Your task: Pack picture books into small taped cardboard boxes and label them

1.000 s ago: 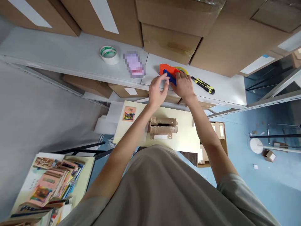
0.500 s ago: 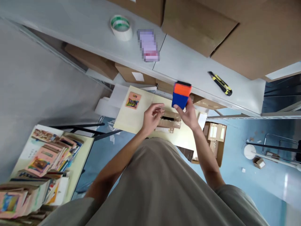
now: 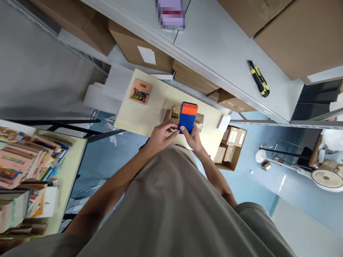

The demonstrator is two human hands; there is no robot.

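Observation:
A flat, boxy blue-and-orange object is held upright over the table, its orange end away from me. My right hand grips its near end, thumb across the blue face. On the other side, my left hand has curled fingers and thumb closed at the object's lower left corner. Behind it, partly hidden, a small cardboard package with brown tape lies on the pale yellow table. A pink book with a colourful cover picture lies toward the table's left end.
Above the table runs a grey shelf bearing a yellow-black utility knife and a pixelated phone-like item. Cardboard boxes stand underneath. Stacked books fill a side table at left. An open carton is at right.
My right hand has brought the blue-and-orange object down and left, over the taped package. My left hand has come in to meet it. The view has shifted, and the tape roll is out of sight.

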